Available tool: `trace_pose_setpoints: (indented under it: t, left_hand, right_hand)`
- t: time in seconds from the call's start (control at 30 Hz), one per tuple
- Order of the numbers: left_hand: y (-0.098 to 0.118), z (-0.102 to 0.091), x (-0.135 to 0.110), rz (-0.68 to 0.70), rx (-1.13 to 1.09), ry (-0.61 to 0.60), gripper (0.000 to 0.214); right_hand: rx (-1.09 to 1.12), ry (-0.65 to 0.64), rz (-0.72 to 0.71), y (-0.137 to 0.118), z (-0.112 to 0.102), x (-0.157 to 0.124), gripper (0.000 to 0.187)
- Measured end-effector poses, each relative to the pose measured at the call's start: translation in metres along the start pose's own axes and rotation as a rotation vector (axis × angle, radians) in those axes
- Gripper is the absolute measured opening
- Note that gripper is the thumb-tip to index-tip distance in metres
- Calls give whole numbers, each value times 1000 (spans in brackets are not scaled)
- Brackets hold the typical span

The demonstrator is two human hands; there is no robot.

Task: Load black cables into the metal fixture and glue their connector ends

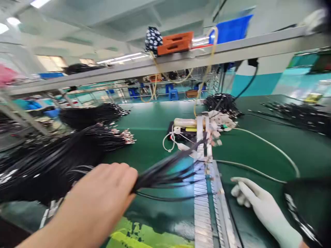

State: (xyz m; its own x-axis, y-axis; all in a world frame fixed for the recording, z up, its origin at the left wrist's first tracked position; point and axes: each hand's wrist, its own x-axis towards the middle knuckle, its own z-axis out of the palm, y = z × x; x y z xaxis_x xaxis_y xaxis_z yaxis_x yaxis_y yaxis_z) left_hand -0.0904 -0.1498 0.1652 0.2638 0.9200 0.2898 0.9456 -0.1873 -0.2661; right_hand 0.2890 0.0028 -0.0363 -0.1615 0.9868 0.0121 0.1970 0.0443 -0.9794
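Observation:
My bare left hand (103, 196) is closed around a bunch of thin black cables (165, 172). From my fist the cables fan out to the right, and their ends reach a slotted white strip fixture (203, 206) that runs away from me along the table. My right hand (252, 196), in a white glove, hovers to the right of the fixture with nothing visible in it. Its index finger stretches out and the other fingers bend loosely. At the fixture's far end, white cloth-like pieces (219, 119) and a pale cylindrical tool (184, 122) lie close together.
Thick piles of black cables (77, 148) cover the left side. More cable bundles lie at the back (222, 103) and far right (300, 115). A pale cord (274, 137) loops over the green tabletop (150, 120). Overhead, a shelf rail (119, 73) carries orange bins (176, 43).

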Motion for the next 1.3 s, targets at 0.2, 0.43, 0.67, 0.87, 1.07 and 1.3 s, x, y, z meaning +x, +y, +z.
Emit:
trace_pose_setpoints:
  t: [0.2,0.43,0.67,0.87,1.07,1.3]
  left_hand:
    - [58,111,61,257,-55,-179,17]
    - [51,154,70,39,-150,-278,15]
    - [12,122,43,21,-383,-306,34]
    - [17,143,6,370,-412,-193,37]
    - [46,181,76,369,-374,-149,42]
    - [18,187,124,417,-373,-228,47]
  right_hand:
    - [72,140,-7,-18,-13,9,63]
    - [94,122,13,-14,-13,7,61]
    - [111,97,58,-13,-11,8,58]
    - [110,100,74,-15,-11,7,55]
    - [62,108,59,-14,-10,7,54]
    - [-88,86,12,-13,-15,12,48]
